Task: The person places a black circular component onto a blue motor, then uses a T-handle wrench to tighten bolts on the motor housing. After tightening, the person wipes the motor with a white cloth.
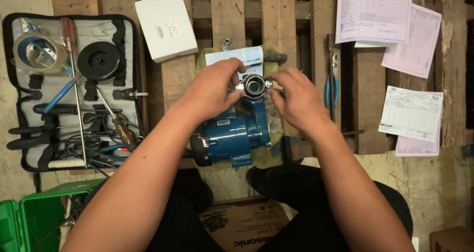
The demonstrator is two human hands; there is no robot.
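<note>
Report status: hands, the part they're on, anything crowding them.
Left hand and right hand both grip the round black ring part atop the blue motor. White card lies just behind; pliers lie off to the right.

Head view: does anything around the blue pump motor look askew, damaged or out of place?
Nothing looks damaged or spilled. The blue pump motor lies on its side on an olive cloth, both hands at its round black end fitting. The printed paper sheets lie loosely overlapped and skewed on the wooden pallet.
</note>
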